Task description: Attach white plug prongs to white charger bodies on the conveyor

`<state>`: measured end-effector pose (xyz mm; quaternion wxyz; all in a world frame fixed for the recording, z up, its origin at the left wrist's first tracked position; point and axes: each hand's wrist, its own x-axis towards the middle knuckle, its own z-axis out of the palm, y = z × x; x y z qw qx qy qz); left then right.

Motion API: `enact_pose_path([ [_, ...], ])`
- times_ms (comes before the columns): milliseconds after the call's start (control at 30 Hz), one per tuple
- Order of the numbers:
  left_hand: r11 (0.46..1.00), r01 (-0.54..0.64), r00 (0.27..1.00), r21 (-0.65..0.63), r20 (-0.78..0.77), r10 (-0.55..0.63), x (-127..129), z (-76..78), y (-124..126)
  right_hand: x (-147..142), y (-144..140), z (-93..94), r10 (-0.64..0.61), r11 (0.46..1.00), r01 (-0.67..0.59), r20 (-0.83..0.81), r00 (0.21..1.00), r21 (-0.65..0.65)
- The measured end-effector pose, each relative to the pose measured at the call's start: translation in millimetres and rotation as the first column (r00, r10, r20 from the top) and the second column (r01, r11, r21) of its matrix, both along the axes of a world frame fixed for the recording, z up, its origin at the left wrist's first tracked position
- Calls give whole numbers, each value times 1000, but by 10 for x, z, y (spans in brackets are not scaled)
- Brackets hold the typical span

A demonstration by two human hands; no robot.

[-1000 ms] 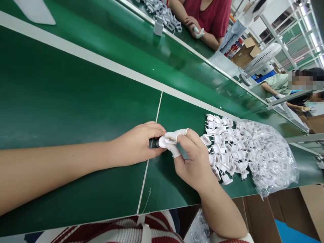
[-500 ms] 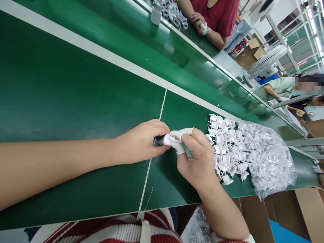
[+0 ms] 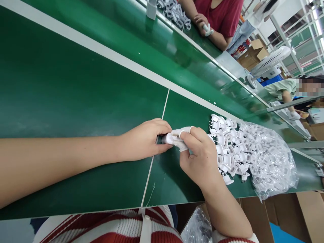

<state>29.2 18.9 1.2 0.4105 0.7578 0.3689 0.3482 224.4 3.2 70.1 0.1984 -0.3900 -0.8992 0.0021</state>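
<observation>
Left hand (image 3: pixel 145 139) curled tight around a small dark tool (image 3: pixel 159 139), resting on the green table (image 3: pixel 76 94) near its seam. Right hand (image 3: pixel 199 157) meeting it from the right, thumb and forefinger in white finger covers (image 3: pixel 182 129), pinched on a white plug piece (image 3: pixel 168 138) pressed against the tool's end. Just right, a heap of white plug pieces (image 3: pixel 225 148) spilling from a clear plastic bag (image 3: pixel 270 162). Far across, another person's hand (image 3: pixel 202 23) beside more pieces.

I log a green bench (image 3: pixel 63 87) crossed by a pale strip (image 3: pixel 101 50), a second green belt (image 3: pixel 157 44) beyond it. Far right: a white fan (image 3: pixel 272 57), cardboard boxes (image 3: pixel 255 50), metal shelving (image 3: pixel 298 30) under bright light. Near right: brown cartons (image 3: pixel 291 216) below the bench edge.
</observation>
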Motion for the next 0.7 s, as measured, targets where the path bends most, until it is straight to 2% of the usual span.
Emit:
enact_pose_path([
  [200,1000,-12,1000,1,-10,12,16,-2,16,-50,-19,-50,-49,997,50,-19,999,54],
  [367,998,-32,999,56,23,30,46,-12,-20,31,-4,-141,-17,996,27,-112,994,87],
  [500,996,-34,998,78,53,30,68,62,-14,87,27,-212,-41,995,58,-215,976,77],
  [600,993,-116,993,23,-12,116,22,146,245,75,62,-257,-109,987,141,-331,937,73],
  [633,979,-203,978,15,-37,203,-25,178,399,69,73,-271,-119,985,156,-348,930,79],
  [700,917,-396,914,56,-79,399,-185,250,782,67,95,-307,-120,984,156,-337,934,83],
])
